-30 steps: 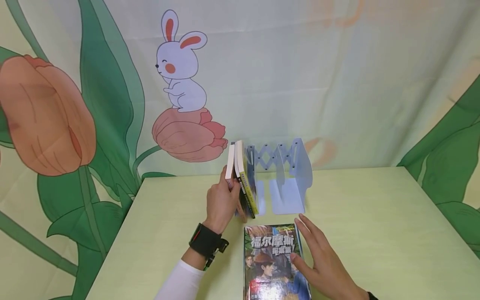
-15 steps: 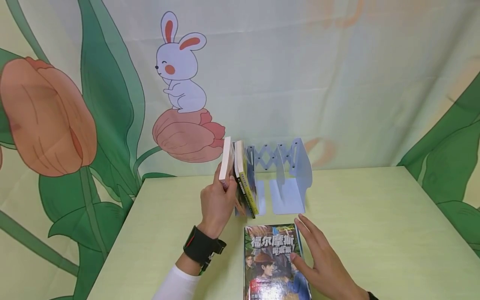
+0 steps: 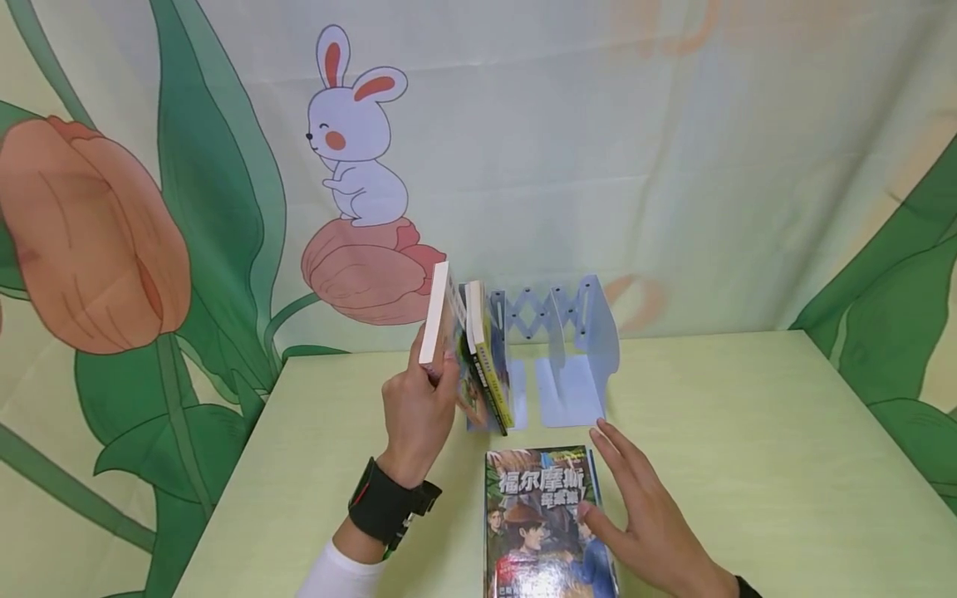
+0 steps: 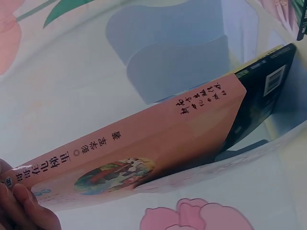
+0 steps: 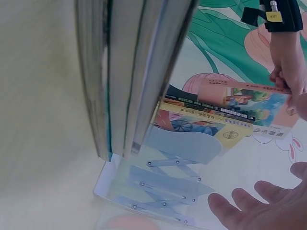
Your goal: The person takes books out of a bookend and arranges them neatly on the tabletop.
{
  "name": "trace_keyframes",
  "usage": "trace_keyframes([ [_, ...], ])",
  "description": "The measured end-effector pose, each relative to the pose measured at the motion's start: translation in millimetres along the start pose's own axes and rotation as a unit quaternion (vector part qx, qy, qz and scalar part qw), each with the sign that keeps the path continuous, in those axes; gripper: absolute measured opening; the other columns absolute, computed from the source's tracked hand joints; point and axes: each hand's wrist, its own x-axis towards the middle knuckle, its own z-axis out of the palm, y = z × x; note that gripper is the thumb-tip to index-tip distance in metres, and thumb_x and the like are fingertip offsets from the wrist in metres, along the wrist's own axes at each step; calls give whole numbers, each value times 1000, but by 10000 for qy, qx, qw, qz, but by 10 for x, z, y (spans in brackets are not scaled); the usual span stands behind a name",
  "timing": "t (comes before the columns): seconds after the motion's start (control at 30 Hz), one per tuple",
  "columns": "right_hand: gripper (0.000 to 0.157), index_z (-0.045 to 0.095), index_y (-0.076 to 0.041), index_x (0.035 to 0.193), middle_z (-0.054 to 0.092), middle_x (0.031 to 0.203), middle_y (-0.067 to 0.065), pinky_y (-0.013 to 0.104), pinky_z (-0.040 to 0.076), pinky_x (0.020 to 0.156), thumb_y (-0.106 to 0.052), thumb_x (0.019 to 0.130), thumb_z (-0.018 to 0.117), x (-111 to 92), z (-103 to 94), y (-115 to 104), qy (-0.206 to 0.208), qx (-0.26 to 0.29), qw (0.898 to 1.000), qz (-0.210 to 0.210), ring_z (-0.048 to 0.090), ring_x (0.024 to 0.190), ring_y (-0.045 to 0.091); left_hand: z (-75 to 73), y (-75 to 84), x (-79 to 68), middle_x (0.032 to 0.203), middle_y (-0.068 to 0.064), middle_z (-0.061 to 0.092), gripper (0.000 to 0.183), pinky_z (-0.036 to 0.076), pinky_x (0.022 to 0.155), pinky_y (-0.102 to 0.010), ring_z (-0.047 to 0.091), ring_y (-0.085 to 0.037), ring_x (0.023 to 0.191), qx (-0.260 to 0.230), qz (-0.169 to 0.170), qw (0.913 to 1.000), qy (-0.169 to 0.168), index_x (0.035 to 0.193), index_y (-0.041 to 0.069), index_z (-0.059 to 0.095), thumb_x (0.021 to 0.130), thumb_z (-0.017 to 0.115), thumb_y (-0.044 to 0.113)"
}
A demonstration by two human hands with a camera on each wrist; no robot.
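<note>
While the left hand (image 3: 417, 411) pinches the pink book (image 4: 153, 124) near its top, the right hand (image 3: 652, 525) is splayed.

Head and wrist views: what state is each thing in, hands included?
Blue rack: standing, scissor links spread
Pink-spined book: closed, held
Black-spined book: closed, standing in the rack
Yellow-spined book: closed, standing in the rack
Book stack: closed, lying flat
Left hand: gripping the pink-spined book
Right hand: fingers relaxed, holding nothing
</note>
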Motion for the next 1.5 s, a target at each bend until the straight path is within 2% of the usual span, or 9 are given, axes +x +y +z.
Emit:
trace_keyframes([
  [0.2, 88, 20, -22, 158, 25, 163, 5, 56, 46, 97, -27, 87, 72, 27, -38, -30, -82, 96, 9999, 33, 35, 144, 29, -131, 76, -15, 47, 1, 43, 48, 24, 38, -20, 29, -1, 38, -89, 313, 9990, 305, 143, 4, 47, 97, 55, 15],
  [0.37, 88, 19, -23, 158, 25, 162, 7, 55, 45, 98, -26, 88, 72, 35, -33, -39, -91, 146, 9998, 58, 34, 144, 29, -192, 83, -18, 49, -4, 50, 47, 24, 38, -18, 33, -2, 38, -133, 338, 9984, 438, 142, 2, 49, 96, 56, 13],
  [0.57, 88, 21, -19, 158, 27, 161, 7, 55, 46, 98, -26, 86, 72, 35, -25, -23, 48, 38, 10000, -73, 37, 143, 28, -296, 117, -26, 69, -16, 70, 50, 25, 36, -17, 45, -8, 37, -236, 422, 9971, 592, 143, 3, 48, 95, 57, 10],
  [0.73, 88, 22, -19, 158, 28, 161, 7, 52, 44, 100, -25, 86, 73, 52, -51, -28, 95, 26, 9999, -105, 36, 144, 27, -428, 188, -10, 88, -21, 75, 51, 31, 37, -18, 64, -20, 46, -392, 659, 9926, 946, 143, 5, 50, 93, 58, 8],
  [0.9, 88, 22, -19, 158, 26, 162, 4, 51, 43, 101, -24, 86, 72, 75, -73, -50, 93, 104, 9999, -54, 36, 144, 26, -526, 231, 10, 103, -22, 73, 51, 31, 37, -18, 68, -22, 52, -622, 866, 9873, 1175, 142, 5, 51, 91, 58, 5],
  [1.1, 88, 22, -19, 158, 26, 162, 5, 51, 43, 100, -24, 86, 72, 89, -71, -57, 108, 131, 9998, -38, 37, 143, 27, -607, 259, 24, 112, -20, 72, 50, 48, 48, -17, 75, -28, 79, -875, 716, 9857, 1254, 140, 5, 53, 91, 59, 3],
  [1.27, 89, 22, -18, 158, 27, 161, 6, 52, 42, 102, -22, 85, 73, 111, -86, -63, 208, 147, 9997, -27, 37, 143, 26, -659, 290, 7, 110, -22, 72, 44, 47, 53, -13, 74, -30, 81, -1228, 445, 9843, 1190, 136, 2, 56, 92, 58, 1],
  [1.4, 89, 23, -18, 157, 28, 161, 6, 49, 41, 104, -21, 84, 73, 134, -103, -79, 308, 163, 9994, -39, 36, 144, 25, -673, 316, -20, 107, -24, 72, 37, 45, 58, -10, 73, -16, 83, -1512, 249, 9820, 1107, 129, -4, 59, 92, 58, -2],
  [1.5, 88, 24, -17, 157, 28, 161, 6, 38, 37, 109, -19, 84, 73, 164, -130, -79, 435, 200, 9988, -144, 35, 145, 24, -676, 353, -39, 100, -25, 73, 34, 43, 57, -13, 65, 0, 76, -1695, 211, 9794, 1073, 125, -6, 60, 91, 57, -3],
])
